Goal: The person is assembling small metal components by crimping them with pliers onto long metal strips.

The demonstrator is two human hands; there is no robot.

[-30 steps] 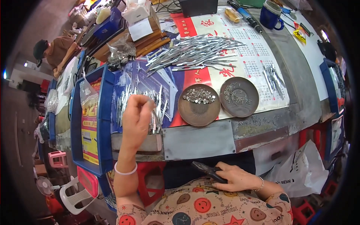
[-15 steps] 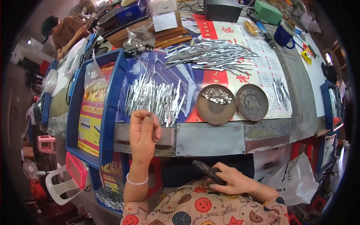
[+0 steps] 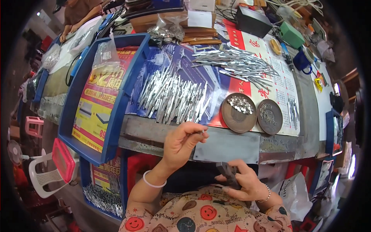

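Note:
My left hand (image 3: 179, 145) is raised over the front edge of the bench, thumb and fingers pinched on a small shiny metal piece (image 3: 201, 132); most of it is hidden by the fingers. Close to my body, my right hand (image 3: 248, 183) grips a pair of dark pliers (image 3: 228, 174), their jaws pointing up and left. Just beyond my left hand lies a spread of thin silvery metal strips (image 3: 174, 96). To its right, a round brown dish (image 3: 235, 125) holds small shiny discs, and a second brown dish (image 3: 269, 128) beside it holds tiny metal parts.
A blue tray (image 3: 116, 104) lined with printed sheets stands at the left; a lower blue bin (image 3: 85, 179) holds more strips. Another strip pile (image 3: 235, 63) lies farther back. A metal plate (image 3: 228, 149) covers the bench's front edge. A blue mug (image 3: 303, 60) stands far right. Another person (image 3: 83, 13) sits far left.
My left hand has moved right, from before the strips toward the metal plate and dishes. The pliers in my right hand have shifted slightly right and turned. The whole view has also shifted.

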